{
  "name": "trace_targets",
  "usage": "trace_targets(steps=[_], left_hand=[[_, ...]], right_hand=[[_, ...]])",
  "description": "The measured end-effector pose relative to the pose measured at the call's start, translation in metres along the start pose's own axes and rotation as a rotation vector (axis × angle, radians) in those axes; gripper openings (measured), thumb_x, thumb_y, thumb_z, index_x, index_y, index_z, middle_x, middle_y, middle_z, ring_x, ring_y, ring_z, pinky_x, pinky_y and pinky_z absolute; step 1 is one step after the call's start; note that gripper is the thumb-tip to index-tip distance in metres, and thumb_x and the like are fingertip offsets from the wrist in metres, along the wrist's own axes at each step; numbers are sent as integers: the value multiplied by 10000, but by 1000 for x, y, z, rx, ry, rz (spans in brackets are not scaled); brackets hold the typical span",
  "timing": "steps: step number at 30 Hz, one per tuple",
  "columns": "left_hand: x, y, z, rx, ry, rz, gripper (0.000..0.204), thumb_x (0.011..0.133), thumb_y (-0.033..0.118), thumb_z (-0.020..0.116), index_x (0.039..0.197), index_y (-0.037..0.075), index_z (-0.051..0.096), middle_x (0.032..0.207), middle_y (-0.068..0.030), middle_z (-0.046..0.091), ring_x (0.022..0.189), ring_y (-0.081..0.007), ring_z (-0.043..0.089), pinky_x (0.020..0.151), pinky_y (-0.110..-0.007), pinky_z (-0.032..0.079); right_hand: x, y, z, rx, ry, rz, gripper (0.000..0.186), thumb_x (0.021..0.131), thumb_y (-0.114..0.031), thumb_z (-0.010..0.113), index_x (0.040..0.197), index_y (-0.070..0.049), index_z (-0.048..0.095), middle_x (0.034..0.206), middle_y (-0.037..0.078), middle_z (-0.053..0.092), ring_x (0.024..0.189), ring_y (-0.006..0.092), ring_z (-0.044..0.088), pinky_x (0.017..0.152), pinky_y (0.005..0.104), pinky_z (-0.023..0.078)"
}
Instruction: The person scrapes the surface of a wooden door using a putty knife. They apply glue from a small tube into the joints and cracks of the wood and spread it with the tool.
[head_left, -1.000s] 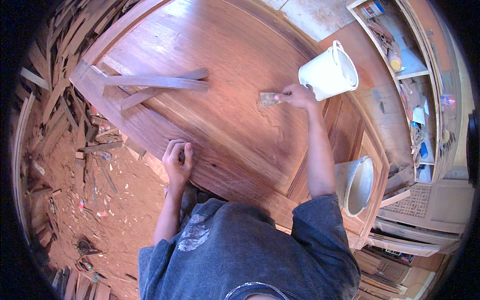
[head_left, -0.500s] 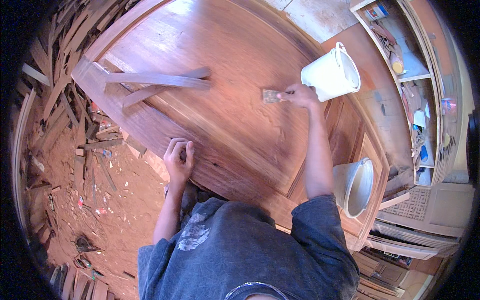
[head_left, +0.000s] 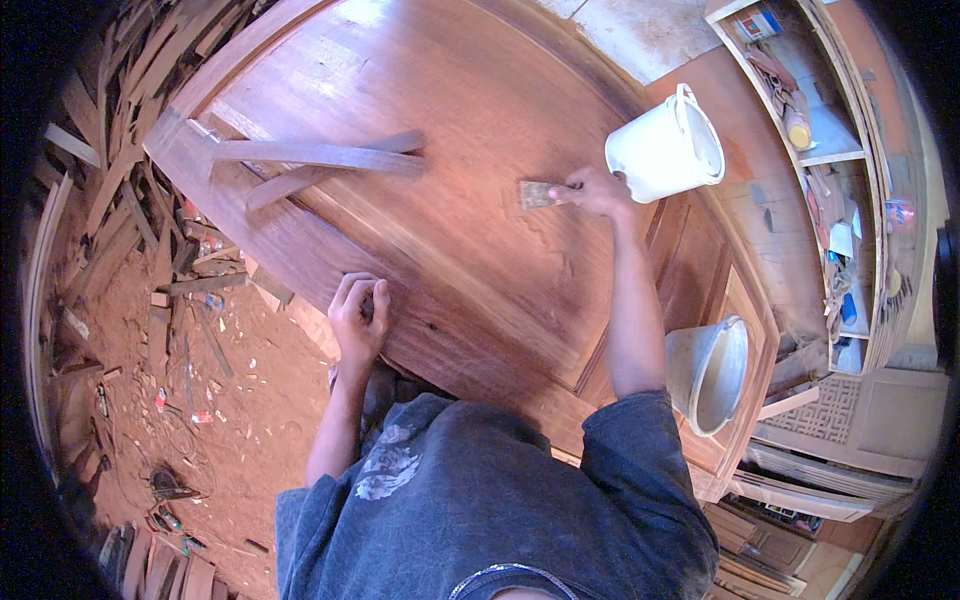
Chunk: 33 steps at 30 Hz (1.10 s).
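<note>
A large brown wooden panel door (head_left: 470, 230) lies flat in front of me. My right hand (head_left: 598, 190) grips a flat, stained scraper (head_left: 538, 195) whose wide blade points left, low over the panel. Around the blade runs a dull, uneven smear on the wood. My left hand (head_left: 358, 315) rests at the door's near edge with its fingers curled in, and I see nothing held in it. Just right of my right hand stands a white bucket (head_left: 655, 155). A greyish bucket (head_left: 690, 370) sits beside my right forearm.
Two crossed wooden strips (head_left: 318, 155) lie on the door's left part. Scrap wood (head_left: 130, 170) is heaped at the far left, beside a littered dirt floor (head_left: 250, 420). Shelves (head_left: 840, 190) with cans and tools line the right side, above a carved wooden panel (head_left: 825, 408).
My right hand and the scraper have shifted slightly left, and the blade has turned a little. My left hand stays almost where it was.
</note>
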<state>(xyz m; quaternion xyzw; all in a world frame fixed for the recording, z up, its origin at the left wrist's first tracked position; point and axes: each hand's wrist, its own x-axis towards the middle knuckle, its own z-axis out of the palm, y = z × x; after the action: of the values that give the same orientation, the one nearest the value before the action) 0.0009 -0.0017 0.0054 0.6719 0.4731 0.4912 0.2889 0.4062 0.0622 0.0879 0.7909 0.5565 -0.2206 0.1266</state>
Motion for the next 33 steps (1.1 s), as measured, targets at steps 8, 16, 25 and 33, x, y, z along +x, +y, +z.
trace_targets(steps=[8,16,25,33], left_hand=[[1,-2,1,6,3,35,104,873,61,682,819,-15,637,836,-132,641,662,-244,609,582,-324,474],[2,-2,2,27,-21,4,99,874,60,681,814,-6,637,834,-124,640,656,-223,599,576,-318,467],[2,-9,6,47,-59,11,100,869,56,672,800,-11,642,830,-141,655,710,-255,639,632,-325,503],[0,-9,3,107,-84,-44,112,868,66,673,788,-7,646,833,-150,668,738,-268,654,660,-333,517]], right_hand=[[-9,3,7,-43,119,0,538,824,-675,586,914,-174,762,934,101,724,938,312,677,963,582,388],[-8,-42,26,-122,221,-63,507,856,-631,573,871,-153,741,870,140,714,887,336,684,864,601,426],[-43,7,26,156,278,35,450,944,-514,526,1008,-89,660,890,182,692,867,400,666,745,489,493],[-73,10,91,326,451,193,399,1013,-325,485,1333,-86,500,1172,268,623,1050,423,623,901,486,479]])
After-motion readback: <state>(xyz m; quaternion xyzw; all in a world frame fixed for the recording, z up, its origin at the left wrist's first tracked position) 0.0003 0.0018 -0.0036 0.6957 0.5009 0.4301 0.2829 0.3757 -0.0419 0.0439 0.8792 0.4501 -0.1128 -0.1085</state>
